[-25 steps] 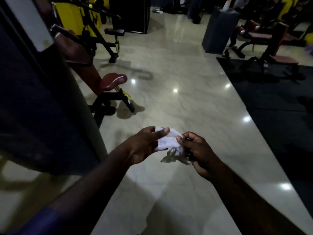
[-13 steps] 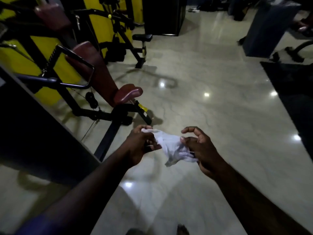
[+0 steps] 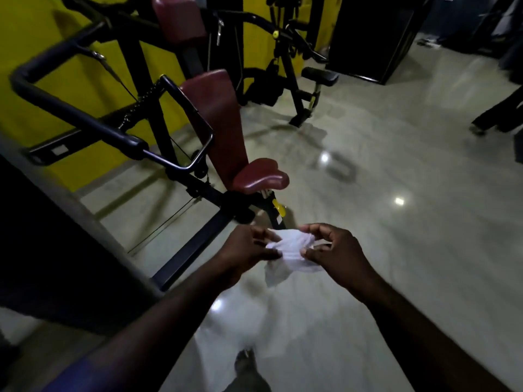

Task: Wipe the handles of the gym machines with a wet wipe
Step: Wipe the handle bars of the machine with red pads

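Note:
A crumpled white wet wipe (image 3: 291, 251) is held between both hands in front of me, low in the view. My left hand (image 3: 246, 250) pinches its left edge and my right hand (image 3: 331, 251) pinches its right edge. Up and to the left stands a black gym machine with a maroon seat (image 3: 260, 175) and backrest (image 3: 215, 108). Its padded black handle bar (image 3: 76, 117) reaches toward me at the left, ending in a thin metal loop (image 3: 198, 154). Both hands are well apart from the handle.
A dark column (image 3: 42, 250) fills the lower left. A second black machine (image 3: 294, 77) with a small pad stands behind, against the yellow wall (image 3: 36, 29). A black cabinet (image 3: 370, 38) is at the back. Glossy marble floor (image 3: 396, 165) spreads to the right. My foot (image 3: 246, 363) shows below.
The view has swung left and closer to the maroon-seated machine. Both hands keep holding the wipe and have drawn it closer together between them.

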Available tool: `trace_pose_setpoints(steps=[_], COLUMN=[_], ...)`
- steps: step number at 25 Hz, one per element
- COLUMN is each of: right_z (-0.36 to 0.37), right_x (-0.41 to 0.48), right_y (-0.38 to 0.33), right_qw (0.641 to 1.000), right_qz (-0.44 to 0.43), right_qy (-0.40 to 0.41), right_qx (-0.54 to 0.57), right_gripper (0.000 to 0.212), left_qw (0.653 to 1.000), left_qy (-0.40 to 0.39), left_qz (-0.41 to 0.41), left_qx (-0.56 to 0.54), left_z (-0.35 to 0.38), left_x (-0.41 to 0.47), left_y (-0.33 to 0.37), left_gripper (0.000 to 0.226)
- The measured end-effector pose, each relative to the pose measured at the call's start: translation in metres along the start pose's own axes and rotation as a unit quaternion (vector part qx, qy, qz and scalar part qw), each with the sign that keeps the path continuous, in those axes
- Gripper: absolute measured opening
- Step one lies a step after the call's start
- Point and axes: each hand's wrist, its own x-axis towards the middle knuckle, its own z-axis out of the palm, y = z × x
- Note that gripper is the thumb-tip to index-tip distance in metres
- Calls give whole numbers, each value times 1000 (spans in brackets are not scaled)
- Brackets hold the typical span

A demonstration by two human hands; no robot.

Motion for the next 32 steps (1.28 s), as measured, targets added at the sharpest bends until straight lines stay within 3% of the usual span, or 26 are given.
trace_pose_setpoints(steps=[2, 5, 6, 8, 10, 12, 15, 17, 20, 22, 24, 29, 32], right_z=[-8, -13, -11, -3, 7, 14, 29, 43, 75, 89, 97, 145, 184], right_x=[49, 110, 128, 166, 201, 233, 288, 325, 338, 328, 320, 358, 377], right_y=[-9, -16, -17, -21, -31, -48, -72, -93, -130, -144, -147, -148, -178], right_qw=[992, 965, 972, 996, 948, 918, 959, 967, 920, 873, 850, 838, 852], right_qz=[-35, -113, -108, -18, 60, 59, -88, -188, -356, -448, -466, -432, -426], right_qy=[-2, 1, -3, -87, -196, -262, -227, -156, -140, -178, -236, -327, -297], right_qx=[-122, -235, -207, 22, 243, 292, 142, 70, 81, 71, 66, 65, 61], right_gripper=[31, 9, 10, 29, 43, 34, 17, 26, 18, 30, 43, 39, 37], left_qw=[998, 985, 986, 994, 991, 981, 949, 921, 863, 815, 789, 799, 762], left_qy=[-4, 49, 63, 75, 123, 190, 311, 388, 502, 570, 595, 568, 611], left_qz=[33, 82, 83, 68, 54, 47, 38, 36, 28, 18, 22, -21, -41], left_qx=[57, 145, 131, 51, 21, 13, 25, 24, -51, -104, -153, -195, -210], left_z=[-16, -39, -47, -65, -79, -90, -105, -113, -114, -110, -110, -136, -180], left_x=[44, 88, 99, 122, 143, 155, 163, 165, 161, 158, 154, 149, 147], left_y=[5, 15, 22, 28, 31, 41, 59, 74, 96, 106, 108, 85, 50], left_gripper=[11, 25, 28, 28, 27, 27, 29, 31, 35, 31, 28, 27, 14])
